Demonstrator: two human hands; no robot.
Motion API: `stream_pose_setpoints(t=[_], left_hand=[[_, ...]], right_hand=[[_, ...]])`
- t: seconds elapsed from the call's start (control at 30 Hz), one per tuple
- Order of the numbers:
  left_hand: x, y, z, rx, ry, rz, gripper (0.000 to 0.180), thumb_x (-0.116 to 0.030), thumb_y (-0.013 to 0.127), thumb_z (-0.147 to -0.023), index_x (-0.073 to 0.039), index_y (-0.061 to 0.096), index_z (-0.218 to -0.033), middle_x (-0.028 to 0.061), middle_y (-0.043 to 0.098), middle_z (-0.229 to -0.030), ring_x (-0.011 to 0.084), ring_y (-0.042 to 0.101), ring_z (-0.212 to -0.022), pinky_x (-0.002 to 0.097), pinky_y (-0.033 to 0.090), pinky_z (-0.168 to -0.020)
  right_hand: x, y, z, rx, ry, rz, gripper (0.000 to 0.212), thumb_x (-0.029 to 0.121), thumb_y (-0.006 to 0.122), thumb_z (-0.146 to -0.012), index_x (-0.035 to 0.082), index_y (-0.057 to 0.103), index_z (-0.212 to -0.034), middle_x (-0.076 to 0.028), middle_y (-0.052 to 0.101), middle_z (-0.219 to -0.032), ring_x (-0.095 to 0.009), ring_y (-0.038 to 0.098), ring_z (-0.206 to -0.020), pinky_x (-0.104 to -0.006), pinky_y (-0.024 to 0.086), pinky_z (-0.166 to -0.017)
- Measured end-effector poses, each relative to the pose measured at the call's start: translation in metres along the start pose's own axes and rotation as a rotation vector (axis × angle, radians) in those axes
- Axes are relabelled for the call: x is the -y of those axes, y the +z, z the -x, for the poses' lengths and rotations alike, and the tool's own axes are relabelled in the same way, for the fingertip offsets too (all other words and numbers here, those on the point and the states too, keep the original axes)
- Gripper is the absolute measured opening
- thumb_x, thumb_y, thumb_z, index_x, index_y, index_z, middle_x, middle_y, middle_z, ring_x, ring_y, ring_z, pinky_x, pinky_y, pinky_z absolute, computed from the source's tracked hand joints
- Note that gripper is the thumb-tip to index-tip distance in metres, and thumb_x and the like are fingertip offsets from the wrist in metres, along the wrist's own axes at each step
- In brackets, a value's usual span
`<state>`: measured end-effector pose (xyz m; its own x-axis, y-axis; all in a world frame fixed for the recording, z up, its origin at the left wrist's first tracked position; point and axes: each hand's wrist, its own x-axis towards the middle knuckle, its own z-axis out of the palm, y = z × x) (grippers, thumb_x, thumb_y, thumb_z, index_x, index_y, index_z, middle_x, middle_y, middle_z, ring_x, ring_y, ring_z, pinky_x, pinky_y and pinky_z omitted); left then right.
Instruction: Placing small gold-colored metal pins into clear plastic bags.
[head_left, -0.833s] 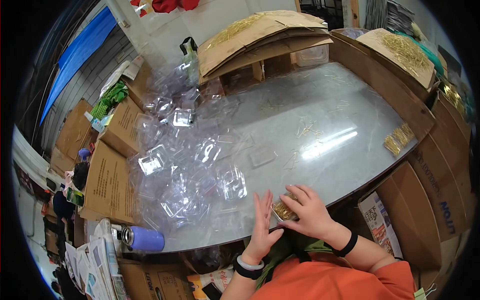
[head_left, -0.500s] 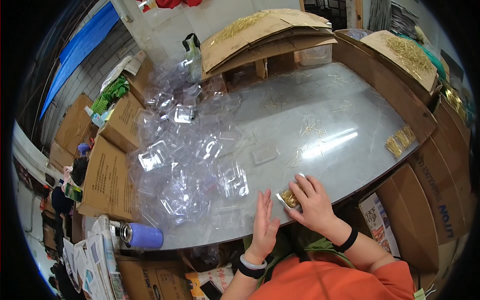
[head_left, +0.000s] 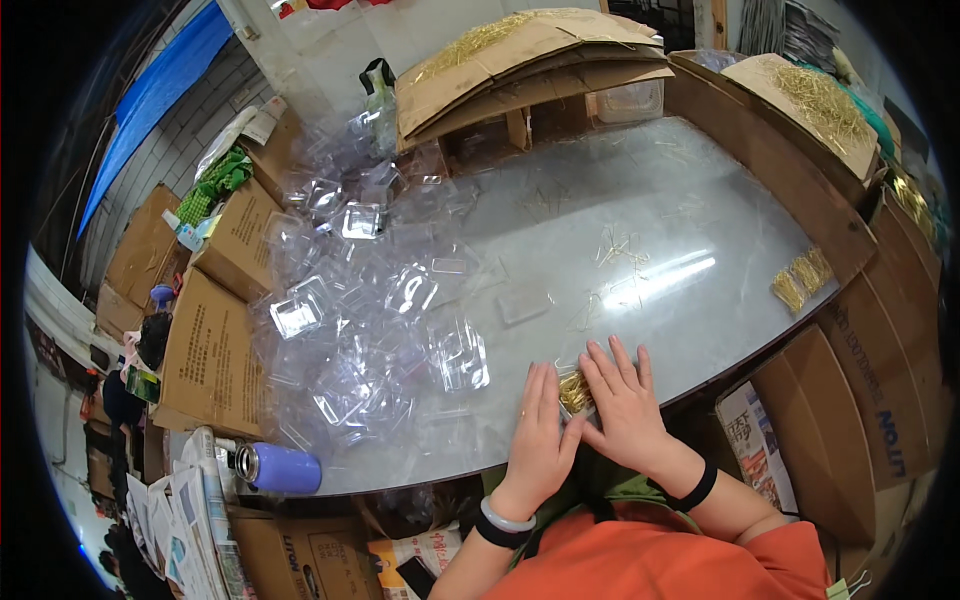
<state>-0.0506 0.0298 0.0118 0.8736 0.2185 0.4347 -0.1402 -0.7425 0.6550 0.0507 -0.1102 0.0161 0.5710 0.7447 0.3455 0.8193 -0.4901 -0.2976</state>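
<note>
Close to the table's near edge lies a small clear plastic box (head_left: pixel 574 392) filled with thin gold-coloured metal pins. My left hand (head_left: pixel 535 435) rests along its left side, fingers straight and close together. My right hand (head_left: pixel 628 412) lies flat at the right, fingers stretched and slightly spread, covering part of the box. Both thumbs come close together at its near end, so that end is partly hidden. Beyond the hands, loose gold pins (head_left: pixel 622 250) are scattered on the grey tabletop (head_left: pixel 690 225), and a clear plastic piece (head_left: pixel 523 307) lies flat.
A large heap of clear plastic boxes (head_left: pixel 365 325) covers the table's left side. Several filled boxes (head_left: pixel 803 280) stand at the right edge. A purple bottle (head_left: pixel 285 468) lies near left. Cardboard with gold pins (head_left: pixel 525 65) is at the back; cardboard walls (head_left: pixel 770 175) border the right.
My left hand has moved right and come against the box. The fingers of my right hand have straightened and spread from their curled hold. The view has shifted slightly.
</note>
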Motion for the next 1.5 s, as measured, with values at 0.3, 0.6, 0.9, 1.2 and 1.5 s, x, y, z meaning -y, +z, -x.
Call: stream_pose_setpoints(t=[0.3, 0.6, 0.9, 1.2, 1.5], left_hand=[[0.008, 0.012, -0.006, -0.018, 0.01, -0.042, 0.051, -0.013, 0.068, -0.095, 0.004, 0.053, -0.14, 0.0222, 0.054, -0.138, 0.0448, 0.045, -0.137, 0.0526, 0.036, -0.116], [0.007, 0.009, -0.006, -0.017, 0.051, -0.138, 0.051, -0.014, 0.073, -0.092, 0.002, 0.055, -0.136, 0.0212, 0.056, -0.132, 0.0442, 0.051, -0.129, 0.0573, 0.037, -0.115], [0.017, 0.016, 0.004, -0.103, 0.087, -0.126, 0.058, -0.013, 0.073, -0.091, 0.004, 0.05, -0.141, 0.0239, 0.052, -0.142, 0.0419, 0.054, -0.129, 0.0574, 0.038, -0.115], [0.01, 0.006, 0.005, -0.158, 0.012, 0.039, 0.091, -0.012, 0.082, -0.081, 0.003, 0.03, -0.154, 0.0247, 0.053, -0.142, 0.0415, 0.055, -0.128, 0.0469, 0.048, -0.107], [0.013, 0.005, 0.007, -0.09, -0.066, 0.127, 0.1, -0.009, 0.084, -0.077, 0.002, 0.025, -0.157, 0.0244, 0.053, -0.143, 0.0408, 0.055, -0.13, 0.0445, 0.049, -0.107]], right_hand=[[-0.04, -0.012, 0.002, 0.084, -0.054, -0.606, 0.092, 0.017, 0.07, -0.085, 0.0, 0.02, -0.159, -0.024, 0.041, -0.157, -0.043, 0.026, -0.152, -0.0583, 0.014, -0.124], [-0.028, -0.008, 0.009, -0.092, 0.162, -0.668, 0.061, 0.011, 0.069, -0.086, 0.002, 0.05, -0.144, -0.018, 0.061, -0.136, -0.036, 0.054, -0.131, -0.0569, 0.031, -0.116], [-0.014, -0.005, 0.01, -0.29, -0.27, -0.032, 0.047, 0.01, 0.074, -0.079, 0.006, 0.064, -0.125, -0.012, 0.066, -0.112, -0.034, 0.058, -0.117, -0.0527, 0.04, -0.107], [-0.009, -0.011, -0.009, -0.224, -0.115, -0.422, 0.049, 0.022, 0.081, -0.074, 0.008, 0.066, -0.118, -0.014, 0.058, -0.127, -0.039, 0.049, -0.125, -0.0536, 0.038, -0.108], [0.001, 0.002, -0.01, -0.107, -0.14, -0.148, 0.03, 0.025, 0.077, -0.084, 0.013, 0.07, -0.111, -0.008, 0.058, -0.138, -0.041, 0.037, -0.143, -0.0643, 0.021, -0.118]])
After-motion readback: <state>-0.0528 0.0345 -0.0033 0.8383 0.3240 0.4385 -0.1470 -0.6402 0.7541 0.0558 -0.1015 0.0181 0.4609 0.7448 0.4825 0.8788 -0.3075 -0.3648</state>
